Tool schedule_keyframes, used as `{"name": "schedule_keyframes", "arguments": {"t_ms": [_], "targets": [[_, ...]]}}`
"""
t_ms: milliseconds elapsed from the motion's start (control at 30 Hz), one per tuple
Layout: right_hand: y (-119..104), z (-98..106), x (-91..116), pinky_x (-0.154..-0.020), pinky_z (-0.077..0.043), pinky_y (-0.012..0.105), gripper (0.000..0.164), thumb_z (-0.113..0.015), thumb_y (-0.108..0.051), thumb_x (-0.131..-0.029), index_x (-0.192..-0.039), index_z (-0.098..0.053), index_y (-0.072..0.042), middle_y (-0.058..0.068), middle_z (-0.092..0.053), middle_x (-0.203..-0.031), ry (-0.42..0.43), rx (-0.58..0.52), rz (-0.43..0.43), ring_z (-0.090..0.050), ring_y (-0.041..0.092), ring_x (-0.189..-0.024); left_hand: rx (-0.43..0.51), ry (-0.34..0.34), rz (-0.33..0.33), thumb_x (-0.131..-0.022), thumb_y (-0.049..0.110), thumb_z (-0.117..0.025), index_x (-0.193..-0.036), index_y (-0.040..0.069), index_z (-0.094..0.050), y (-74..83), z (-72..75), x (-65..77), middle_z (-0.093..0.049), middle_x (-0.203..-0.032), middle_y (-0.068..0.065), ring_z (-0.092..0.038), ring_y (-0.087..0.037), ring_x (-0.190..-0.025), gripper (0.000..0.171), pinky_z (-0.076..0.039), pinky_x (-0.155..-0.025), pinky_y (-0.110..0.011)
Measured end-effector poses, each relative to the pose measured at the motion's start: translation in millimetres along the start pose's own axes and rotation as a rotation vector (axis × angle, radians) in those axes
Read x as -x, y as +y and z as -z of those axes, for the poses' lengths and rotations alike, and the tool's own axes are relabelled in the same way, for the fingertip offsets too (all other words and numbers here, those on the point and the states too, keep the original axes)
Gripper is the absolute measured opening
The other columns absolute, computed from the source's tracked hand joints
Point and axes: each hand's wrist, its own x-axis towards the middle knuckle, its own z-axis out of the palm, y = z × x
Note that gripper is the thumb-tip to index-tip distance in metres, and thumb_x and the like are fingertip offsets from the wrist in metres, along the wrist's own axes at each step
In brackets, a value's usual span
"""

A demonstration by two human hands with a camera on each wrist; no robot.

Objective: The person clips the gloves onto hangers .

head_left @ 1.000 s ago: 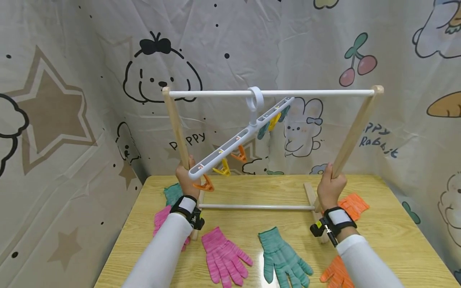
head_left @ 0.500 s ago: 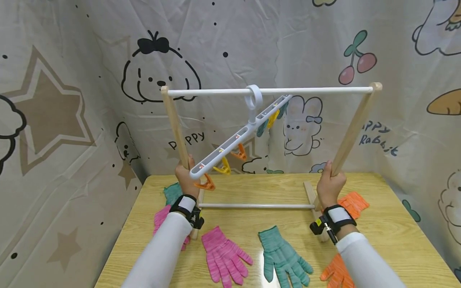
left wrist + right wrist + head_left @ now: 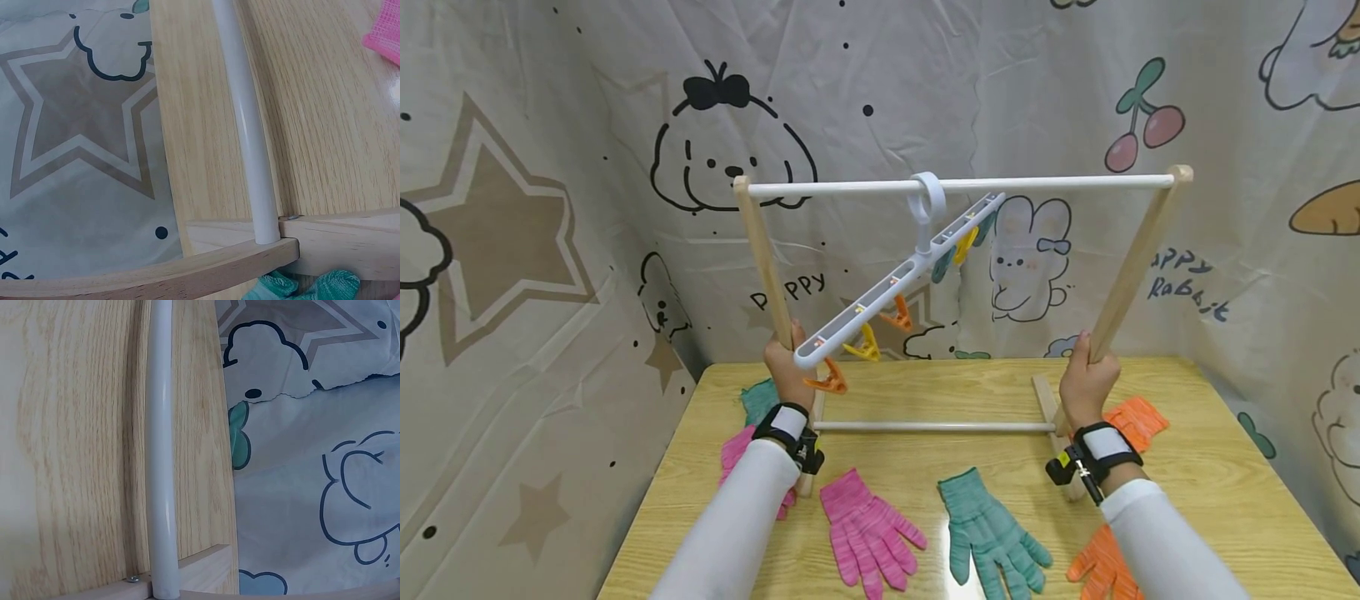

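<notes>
On the table [image 3: 1210,467], the left hand [image 3: 787,372] grips the rack's [image 3: 955,185] left post. Right hand [image 3: 1086,382] grips the right post; gloves [image 3: 868,533] lie near.

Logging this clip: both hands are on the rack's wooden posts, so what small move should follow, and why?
Probably let go of one post and pick up a glove. The left hand and right hand grip the rack, the clip hanger hangs empty, and a pink glove lies nearest.

On the wooden worktop [image 3: 1210,467] lie pink gloves [image 3: 865,537], teal gloves [image 3: 988,533] and orange gloves [image 3: 1138,421], scattered near and at both sides, with a cartoon-printed curtain [image 3: 550,167] hanging behind.
</notes>
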Motion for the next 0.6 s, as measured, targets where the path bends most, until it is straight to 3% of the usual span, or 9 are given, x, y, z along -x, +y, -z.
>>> {"name": "schedule_keyframes", "arguments": {"t_ms": [600], "targets": [[2.0, 0.9, 0.8, -0.038, -0.02, 0.016, 0.047, -0.051, -0.02, -0.105, -0.062, -0.04, -0.006, -0.017, -0.035, -0.05, -0.032, 0.005, -0.03, -0.028, -0.006, -0.04, -0.033, 0.032, -0.069, -0.101, 0.016, -0.06, -0.067, 0.0, -0.047, -3.9, -0.7, 0.5, -0.035, -0.059, 0.006, -0.034, -0.005, -0.053, 0.041, -0.026, -0.049, -0.02]]}}
